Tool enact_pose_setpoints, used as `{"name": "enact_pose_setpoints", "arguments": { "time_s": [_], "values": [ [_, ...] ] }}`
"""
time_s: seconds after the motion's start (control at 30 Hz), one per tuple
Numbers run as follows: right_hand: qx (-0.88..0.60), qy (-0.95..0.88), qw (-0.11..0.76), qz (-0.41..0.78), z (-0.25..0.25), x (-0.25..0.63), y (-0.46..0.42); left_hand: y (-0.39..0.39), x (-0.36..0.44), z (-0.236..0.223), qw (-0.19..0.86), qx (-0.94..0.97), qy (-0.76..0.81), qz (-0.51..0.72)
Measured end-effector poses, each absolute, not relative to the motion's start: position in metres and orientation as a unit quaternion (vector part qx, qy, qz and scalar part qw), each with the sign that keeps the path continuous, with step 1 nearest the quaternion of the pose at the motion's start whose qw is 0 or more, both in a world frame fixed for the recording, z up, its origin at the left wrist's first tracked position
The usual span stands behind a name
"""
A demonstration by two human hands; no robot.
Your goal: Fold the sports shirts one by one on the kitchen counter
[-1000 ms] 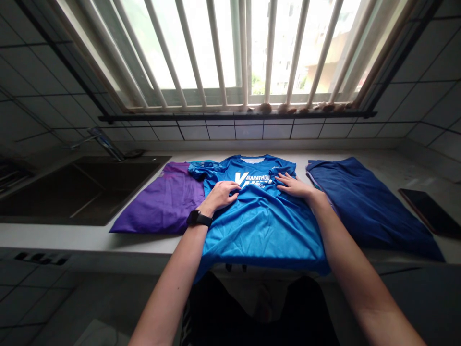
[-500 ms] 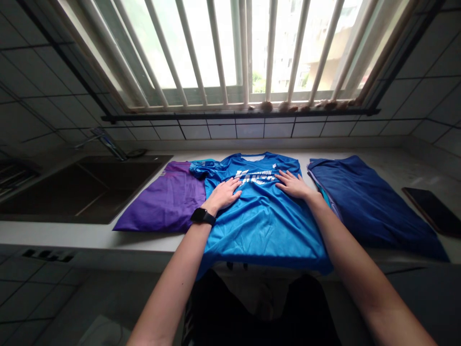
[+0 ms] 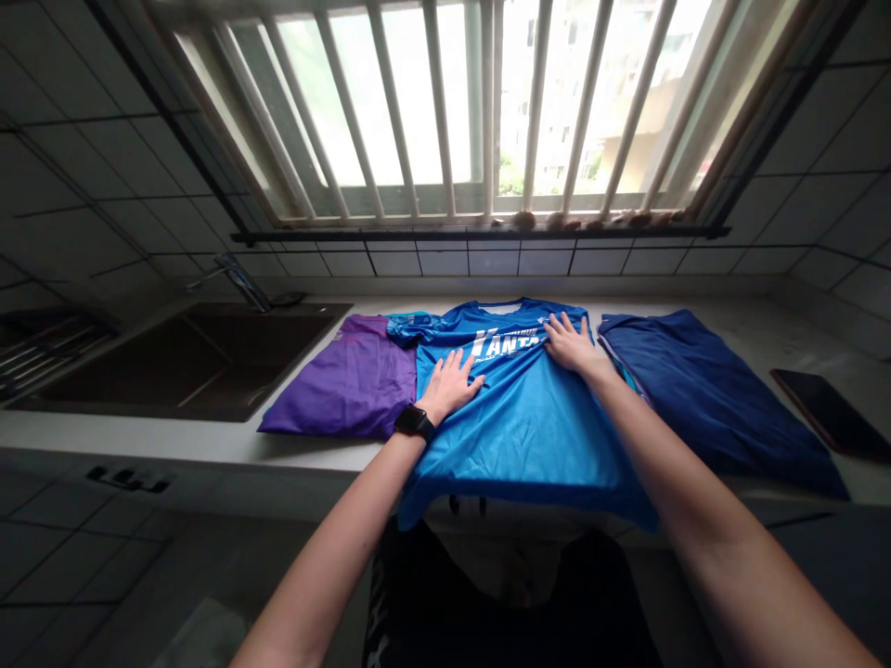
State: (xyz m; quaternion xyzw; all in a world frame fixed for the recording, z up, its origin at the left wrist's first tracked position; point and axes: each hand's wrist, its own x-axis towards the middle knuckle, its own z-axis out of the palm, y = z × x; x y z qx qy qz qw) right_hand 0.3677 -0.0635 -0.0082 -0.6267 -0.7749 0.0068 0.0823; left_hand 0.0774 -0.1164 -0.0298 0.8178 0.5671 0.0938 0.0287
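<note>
A bright blue T-shirt (image 3: 515, 427) with white lettering lies spread on the counter, its hem hanging over the front edge. My left hand (image 3: 451, 385), below a black watch (image 3: 415, 422) on the wrist, rests flat on the shirt's left side with fingers stretched out. On the upper right of the chest, beside the lettering, my right hand (image 3: 569, 343) lies open with fingers spread. Creases run through the fabric between the hands. The shirt's left sleeve overlaps a folded purple garment (image 3: 344, 380). Right of the shirt lies a stack of folded navy garments (image 3: 710, 399).
A dark sink (image 3: 195, 362) with a metal faucet (image 3: 243, 281) is set into the white counter (image 3: 306, 455) at left. A phone (image 3: 832, 408) lies at the far right. Behind the counter is a barred window (image 3: 445, 111) with small round objects along its sill.
My right hand has moved up the chest of the shirt. My left hand has slid slightly down relative to the lettering, more of which shows. The camera view has shifted a little.
</note>
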Motion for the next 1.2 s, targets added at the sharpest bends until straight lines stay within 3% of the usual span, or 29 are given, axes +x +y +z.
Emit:
{"name": "enact_pose_setpoints", "arguments": {
  "time_s": [0.17, 0.53, 0.7, 1.0, 1.2],
  "values": [
    [-0.583, -0.809, 0.052, 0.058, -0.018, 0.33, -0.1, -0.113, 0.074, -0.032, 0.045, 0.813, 0.571, 0.106],
    [-0.606, -0.793, 0.018, 0.054, -0.018, 0.345, -0.129, -0.118, 0.077, -0.018, 0.047, 0.797, 0.6, 0.053],
    [-0.64, -0.767, 0.019, 0.033, -0.028, 0.341, -0.166, -0.122, 0.079, -0.015, 0.042, 0.791, 0.609, 0.053],
    [-0.522, -0.85, 0.062, 0.04, -0.025, 0.357, -0.183, -0.123, 0.081, -0.012, 0.048, 0.79, 0.61, 0.043],
    [-0.7, -0.712, 0.051, 0.007, -0.016, 0.369, -0.176, -0.119, 0.079, -0.018, 0.046, 0.792, 0.606, 0.059]
  ]
}}
